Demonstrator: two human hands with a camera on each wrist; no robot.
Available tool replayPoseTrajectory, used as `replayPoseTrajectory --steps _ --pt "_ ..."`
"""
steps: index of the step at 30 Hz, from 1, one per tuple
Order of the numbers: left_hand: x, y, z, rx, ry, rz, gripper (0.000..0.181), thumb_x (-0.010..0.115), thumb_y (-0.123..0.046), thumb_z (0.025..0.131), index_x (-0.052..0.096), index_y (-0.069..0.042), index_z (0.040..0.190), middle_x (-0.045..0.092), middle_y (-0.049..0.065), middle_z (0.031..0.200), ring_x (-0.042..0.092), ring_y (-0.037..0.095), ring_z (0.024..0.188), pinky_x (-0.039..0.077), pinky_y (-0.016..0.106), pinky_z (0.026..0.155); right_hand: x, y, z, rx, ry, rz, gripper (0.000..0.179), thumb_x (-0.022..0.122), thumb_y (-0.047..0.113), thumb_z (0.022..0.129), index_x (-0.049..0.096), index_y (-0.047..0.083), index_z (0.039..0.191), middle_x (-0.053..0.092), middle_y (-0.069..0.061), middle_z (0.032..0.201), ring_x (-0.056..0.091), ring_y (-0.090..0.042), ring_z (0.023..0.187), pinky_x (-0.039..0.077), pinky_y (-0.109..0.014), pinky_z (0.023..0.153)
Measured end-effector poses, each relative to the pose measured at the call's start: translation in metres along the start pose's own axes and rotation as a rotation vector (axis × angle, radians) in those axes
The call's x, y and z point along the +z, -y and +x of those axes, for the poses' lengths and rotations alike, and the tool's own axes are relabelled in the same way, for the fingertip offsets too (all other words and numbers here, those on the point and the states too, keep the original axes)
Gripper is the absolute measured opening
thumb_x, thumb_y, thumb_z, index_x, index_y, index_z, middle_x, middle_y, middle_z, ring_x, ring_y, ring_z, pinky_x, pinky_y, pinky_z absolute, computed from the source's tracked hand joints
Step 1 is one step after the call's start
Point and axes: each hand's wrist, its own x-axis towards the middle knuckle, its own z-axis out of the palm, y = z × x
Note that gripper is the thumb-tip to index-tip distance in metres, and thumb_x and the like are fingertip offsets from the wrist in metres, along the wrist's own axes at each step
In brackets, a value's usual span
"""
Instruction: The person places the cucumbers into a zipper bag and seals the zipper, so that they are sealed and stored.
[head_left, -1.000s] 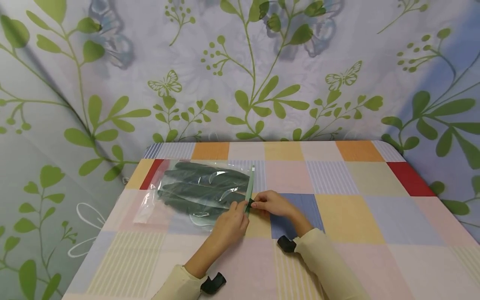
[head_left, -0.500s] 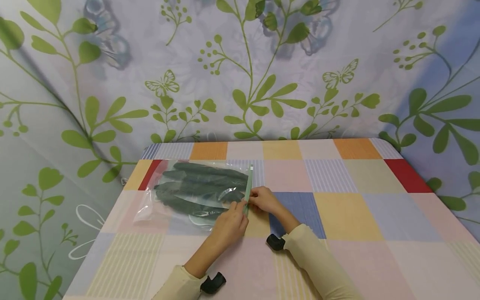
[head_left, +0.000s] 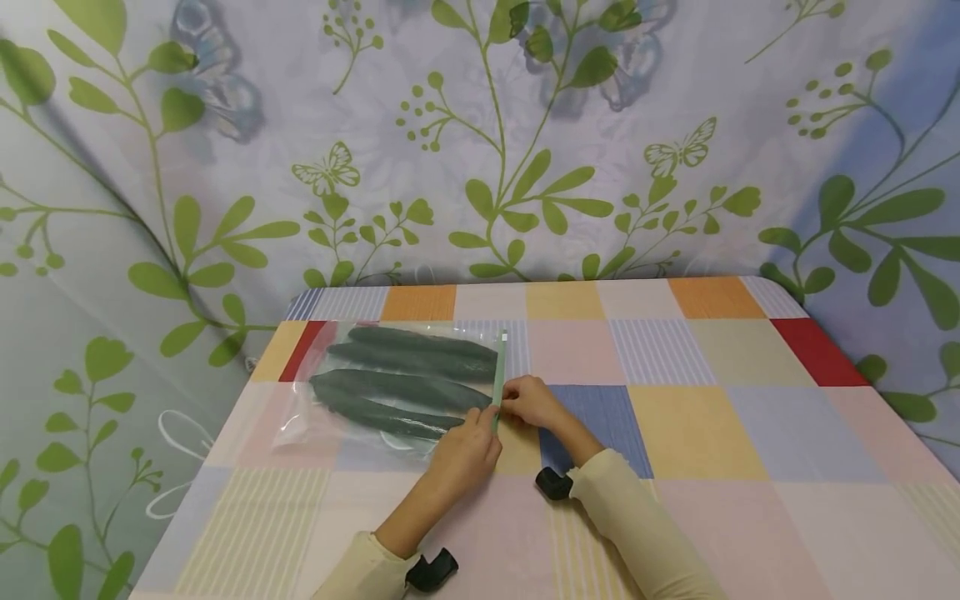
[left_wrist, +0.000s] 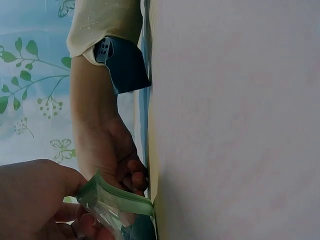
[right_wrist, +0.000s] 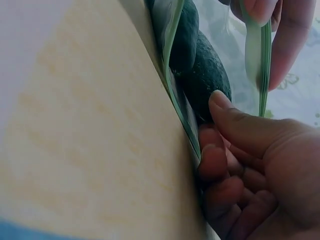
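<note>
Dark green cucumbers [head_left: 405,385], several of them, lie side by side in a transparent zip bag [head_left: 296,425] with a green zip strip [head_left: 501,358] at its right end. My left hand [head_left: 465,454] pinches the near part of that strip; the left wrist view shows the raised green edge [left_wrist: 127,201] between thumb and fingers. My right hand [head_left: 531,402] is at the bag's mouth. In the right wrist view the mouth stands apart, and my right thumb [right_wrist: 240,117] and curled fingers grip the end of one cucumber [right_wrist: 205,75].
A patchwork cloth [head_left: 675,517] covers the table, with the bag on its left half. A hanging cloth with a leaf print [head_left: 570,150] stands behind and at the sides. Each wrist wears a black camera mount [head_left: 432,571].
The right hand has shifted slightly left, and the dark cucumber end seen outside the strip a second ago is no longer visible there. The cucumbers now show with less glare. The left hand stays put.
</note>
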Motion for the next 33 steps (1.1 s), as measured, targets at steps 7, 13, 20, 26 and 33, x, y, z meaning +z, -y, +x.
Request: replayPoseTrajectory --steps 7,13,20,26,33 --pt "0.002 -0.007 0.004 -0.010 -0.022 0.024 0.036 0.053 -0.014 0.084 0.054 -0.002 0.118 0.051 0.006 0.076 0.032 0.009 0.039 0.023 0.017 0.034 -0.005 -0.006 0.000 -0.014 0.017 0.053 0.011 0.059 0.007 0.082 0.065 0.001 0.075 0.062 -0.006 0.059 0.050 -0.008 0.044 0.043 -0.023 0.043" --pt "0.005 -0.009 0.006 -0.001 -0.025 0.055 0.036 0.056 -0.016 0.082 0.056 -0.001 0.115 0.053 0.008 0.077 0.044 0.015 0.041 0.032 0.022 0.036 -0.021 -0.016 -0.005 0.006 0.034 0.111 0.013 0.063 0.014 0.083 0.068 0.002 0.082 0.060 -0.003 0.056 0.049 -0.009 0.043 0.043 -0.024 0.043" --pt "-0.017 0.000 0.017 0.000 0.187 0.022 0.040 0.054 -0.029 0.089 0.055 -0.005 0.121 0.061 0.012 0.100 0.062 0.025 0.068 0.048 0.033 0.053 -0.049 -0.027 0.012 0.088 0.006 0.154 0.018 0.060 0.018 0.086 0.061 0.003 0.096 0.063 -0.009 0.072 0.056 -0.015 0.053 0.045 -0.027 0.049" --pt "-0.050 0.021 0.079 -0.009 0.231 0.000 0.039 0.050 -0.030 0.091 0.054 -0.010 0.124 0.059 0.007 0.097 0.060 0.018 0.075 0.048 0.034 0.060 -0.063 -0.031 0.046 0.154 -0.036 0.159 0.027 0.057 0.019 0.088 0.055 0.005 0.110 0.063 -0.017 0.100 0.060 -0.016 0.064 0.047 -0.026 0.056" --pt "-0.027 0.068 0.166 -0.070 0.425 -0.078 0.041 0.046 -0.027 0.093 0.049 -0.006 0.127 0.060 0.012 0.113 0.060 0.025 0.098 0.047 0.037 0.082 -0.058 -0.033 0.076 0.192 -0.060 0.193 0.029 0.055 0.019 0.090 0.052 0.008 0.117 0.060 -0.019 0.113 0.061 -0.016 0.066 0.045 -0.025 0.054"
